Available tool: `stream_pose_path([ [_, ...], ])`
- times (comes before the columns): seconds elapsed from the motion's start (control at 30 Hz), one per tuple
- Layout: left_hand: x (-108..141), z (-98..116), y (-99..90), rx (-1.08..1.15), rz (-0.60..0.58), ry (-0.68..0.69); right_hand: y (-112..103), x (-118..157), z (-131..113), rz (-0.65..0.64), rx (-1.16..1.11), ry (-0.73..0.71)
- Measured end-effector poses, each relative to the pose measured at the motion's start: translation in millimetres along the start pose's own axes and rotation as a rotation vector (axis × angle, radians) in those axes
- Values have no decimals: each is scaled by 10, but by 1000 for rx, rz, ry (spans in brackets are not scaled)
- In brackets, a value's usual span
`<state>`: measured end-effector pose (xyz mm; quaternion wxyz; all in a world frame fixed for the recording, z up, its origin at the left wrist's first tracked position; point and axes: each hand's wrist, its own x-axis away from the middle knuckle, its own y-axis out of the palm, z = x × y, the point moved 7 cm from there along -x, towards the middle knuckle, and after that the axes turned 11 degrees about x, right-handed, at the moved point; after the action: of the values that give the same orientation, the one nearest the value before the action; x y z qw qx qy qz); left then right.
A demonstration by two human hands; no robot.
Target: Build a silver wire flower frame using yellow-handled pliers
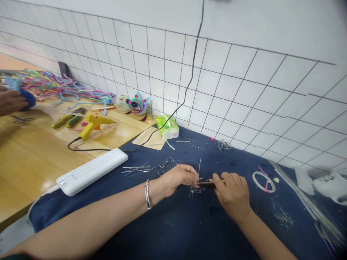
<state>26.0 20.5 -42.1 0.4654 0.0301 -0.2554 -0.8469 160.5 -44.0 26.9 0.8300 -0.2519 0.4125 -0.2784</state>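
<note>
My left hand (181, 179) pinches a small frame of thin bent wire (196, 188), with one straight wire end sticking up above the fingers. Wrapped round the handles of a pair of pliers (207, 184) is my right hand (232, 193); a bit of yellow handle shows past the fingers. The dark jaws of the pliers point left and meet the wire at my left fingertips. Whether the jaws are closed on the wire is too small to tell. Left of the hands, a flower-shaped wire loop (169, 164) lies beside several loose straight wires (139, 169) on the dark blue cloth.
Yellow glue gun (93, 126), pliers (72, 118) and colourful pipe cleaners (59, 86) lie on the wooden table at left, near another person's hand (11, 101). A white power strip (92, 171) borders the cloth. At right are a white ring (255, 177) and long wires (300, 198).
</note>
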Motion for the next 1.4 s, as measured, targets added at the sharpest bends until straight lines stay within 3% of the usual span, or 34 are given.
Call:
stream_pose_path([
  [0.87, 90, 42, 83, 62, 73, -31, 11, 7, -25, 35, 70, -34],
  [1.4, 157, 324, 201, -94, -25, 213, 114, 6, -3, -111, -75, 46],
])
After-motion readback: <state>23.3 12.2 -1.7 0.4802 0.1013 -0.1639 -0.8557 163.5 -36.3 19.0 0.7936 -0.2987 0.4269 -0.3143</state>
